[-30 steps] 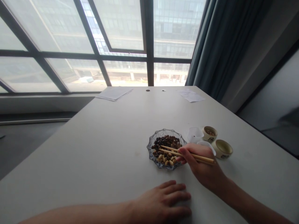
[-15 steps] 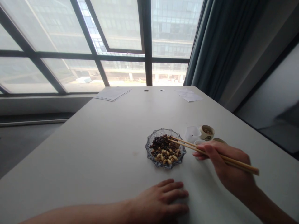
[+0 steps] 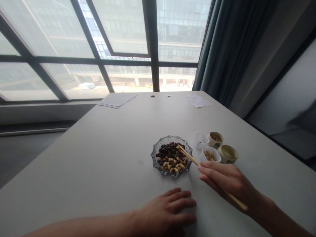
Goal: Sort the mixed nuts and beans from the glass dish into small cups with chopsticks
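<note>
A scalloped glass bowl (image 3: 153, 160) holds dark seeds or beans (image 3: 169, 150) at its back and pale peanuts (image 3: 173, 165) toward the front. My right hand (image 3: 228, 182) is closed round a pair of wooden chopsticks (image 3: 190, 157). Their tips are close together over the bowl's right side, among the dark pieces; a small pale piece seems to be at the tips, too small to be sure. Flat on the table, fingers a little spread, my left hand (image 3: 170, 209) lies in front of the bowl and holds nothing.
Right of the bowl stand a white plastic cup (image 3: 200, 144) with a dark speck inside, another white cup (image 3: 217, 157) with pale pieces, a small ceramic cup (image 3: 218, 143) with brown pieces, and a second ceramic cup (image 3: 230, 158). Papers (image 3: 116, 99) lie at the table's far end.
My right hand has come down and nearer to me, tilting the chopsticks more steeply and uncovering the cups behind it. The chopstick tips have drawn together. My left hand stays flat.
</note>
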`<state>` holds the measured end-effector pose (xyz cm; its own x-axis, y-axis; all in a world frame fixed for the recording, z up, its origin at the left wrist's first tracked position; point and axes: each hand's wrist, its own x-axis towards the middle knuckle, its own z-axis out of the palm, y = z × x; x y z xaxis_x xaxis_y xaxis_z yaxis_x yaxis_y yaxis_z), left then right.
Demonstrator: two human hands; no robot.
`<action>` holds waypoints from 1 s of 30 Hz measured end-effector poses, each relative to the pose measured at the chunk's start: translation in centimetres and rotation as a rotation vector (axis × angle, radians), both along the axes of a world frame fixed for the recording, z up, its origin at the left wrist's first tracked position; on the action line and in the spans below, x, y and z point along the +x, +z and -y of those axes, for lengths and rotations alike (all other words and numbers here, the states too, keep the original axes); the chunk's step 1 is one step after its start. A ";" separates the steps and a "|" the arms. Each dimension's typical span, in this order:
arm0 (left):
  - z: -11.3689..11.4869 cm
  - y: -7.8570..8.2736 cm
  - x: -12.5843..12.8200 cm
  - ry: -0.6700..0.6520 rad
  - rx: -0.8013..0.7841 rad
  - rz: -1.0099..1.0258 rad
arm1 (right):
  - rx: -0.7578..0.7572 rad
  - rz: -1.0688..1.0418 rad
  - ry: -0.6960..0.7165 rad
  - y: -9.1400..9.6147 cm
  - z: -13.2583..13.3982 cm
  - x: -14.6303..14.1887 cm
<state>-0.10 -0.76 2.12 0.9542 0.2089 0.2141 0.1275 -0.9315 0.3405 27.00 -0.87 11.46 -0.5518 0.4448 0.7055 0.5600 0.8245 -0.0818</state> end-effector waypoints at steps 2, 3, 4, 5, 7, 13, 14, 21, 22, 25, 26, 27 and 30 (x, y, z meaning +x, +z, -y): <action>0.0 0.0 0.0 0.000 -0.001 0.004 | 0.021 0.003 -0.003 0.1 -0.1 0.1; 0.0 -0.1 -0.1 0.000 -0.003 0.008 | 0.029 -0.004 -0.004 0.2 -0.1 0.2; 0.0 -0.1 -0.1 0.000 -0.006 0.011 | 0.029 -0.021 -0.009 0.3 0.0 0.3; 0.0 -0.1 -0.1 0.000 -0.009 0.011 | 0.020 -0.049 -0.020 0.3 0.1 0.5; 0.1 -0.1 -0.1 0.005 -0.019 0.008 | -0.037 -0.159 -0.080 0.4 0.5 1.1; 0.1 -0.3 0.0 0.009 -0.047 0.010 | -0.240 -0.658 -0.505 0.5 3.1 4.5; 0.1 -0.3 0.0 0.009 -0.052 0.009 | -0.257 -0.687 -0.585 0.5 3.6 5.2; 0.2 0.1 0.1 0.010 -0.061 -0.008 | -0.368 -0.698 -0.752 0.4 5.4 8.6; 0.2 0.1 0.1 0.009 -0.061 -0.010 | -0.367 -0.695 -0.743 0.5 5.3 8.4; 0.2 0.1 0.2 0.010 -0.055 -0.013 | -0.360 -0.727 -0.683 0.6 4.5 6.6; 0.2 0.1 0.2 0.013 -0.052 -0.009 | -0.380 -0.733 -0.631 0.6 4.1 5.6; 0.2 0.0 0.2 0.016 -0.049 -0.004 | -0.415 -0.731 -0.557 0.5 3.6 4.6; 0.2 -0.1 0.1 0.021 -0.043 0.010 | -0.551 -0.675 -0.234 -0.3 1.7 1.3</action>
